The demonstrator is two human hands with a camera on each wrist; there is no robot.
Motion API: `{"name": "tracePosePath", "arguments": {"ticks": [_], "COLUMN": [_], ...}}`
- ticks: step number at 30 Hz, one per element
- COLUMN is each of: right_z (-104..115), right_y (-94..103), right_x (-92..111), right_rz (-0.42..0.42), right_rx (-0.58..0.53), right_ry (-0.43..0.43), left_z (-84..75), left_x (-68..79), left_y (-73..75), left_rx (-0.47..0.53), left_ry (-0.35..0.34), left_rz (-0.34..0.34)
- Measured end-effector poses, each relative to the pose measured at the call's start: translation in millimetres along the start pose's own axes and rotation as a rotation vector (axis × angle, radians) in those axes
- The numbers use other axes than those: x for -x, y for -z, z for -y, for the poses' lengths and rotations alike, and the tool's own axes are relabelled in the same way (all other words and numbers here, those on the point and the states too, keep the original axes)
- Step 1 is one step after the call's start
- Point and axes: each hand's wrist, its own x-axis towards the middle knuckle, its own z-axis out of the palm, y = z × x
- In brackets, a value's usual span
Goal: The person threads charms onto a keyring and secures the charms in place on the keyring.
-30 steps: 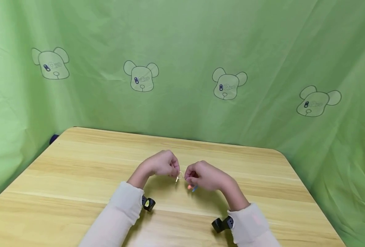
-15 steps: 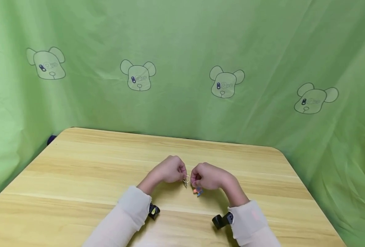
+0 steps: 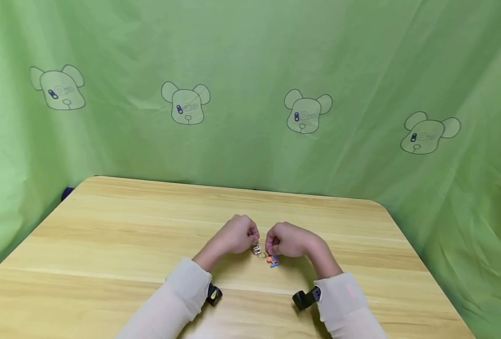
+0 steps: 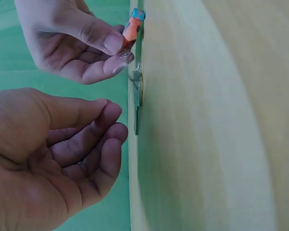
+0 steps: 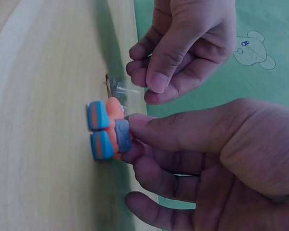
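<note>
A small orange-and-blue figure charm [image 3: 273, 260] is pinched between thumb and index finger of my right hand [image 3: 291, 240]; its blue feet [image 5: 100, 144] face the table in the right wrist view. Joined to it are a thin ring [image 3: 262, 255] and several metal keys [image 3: 256, 249], lying at the tabletop just below my left fingers. In the left wrist view the keys [image 4: 137, 103] appear edge-on against the wood. My left hand [image 3: 238, 234] hovers beside them, thumb and index tips close together, fingers loosely curled around nothing visible.
The light wooden table [image 3: 127, 226] stretches out around both hands. Behind it hangs a green curtain [image 3: 242, 155] with bear-head outlines. A black wrist camera [image 3: 214, 295] sits on the left sleeve and another camera [image 3: 303, 300] on the right.
My left hand has moved right, toward the right hand, and has let go of the ring. Ring and keys have dropped to the tabletop. The figure charm sits lower, still in my right fingers.
</note>
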Motion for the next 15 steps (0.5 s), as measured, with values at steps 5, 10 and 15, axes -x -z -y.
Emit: {"name": "tracePosePath", "arguments": {"ticks": [5, 10, 15], "right_z": [-2.7, -5.5, -5.1], "right_y": [1.5, 5.1, 7.4], "right_x": [-1.1, 0.2, 5.8], "right_rz": [-0.004, -0.038, -0.062], "right_rx": [-0.008, 0.008, 0.009], "right_ry": [-0.017, -0.037, -0.034], "left_z": [-0.5, -1.3, 0.3], "left_x": [1.3, 2.1, 4.5], "left_y": [1.6, 6.8, 7.3], "left_rx": [0.012, 0.027, 0.024], "left_ry": [0.002, 0.012, 0.025], "left_rz": [-0.001, -0.005, 0.003]}}
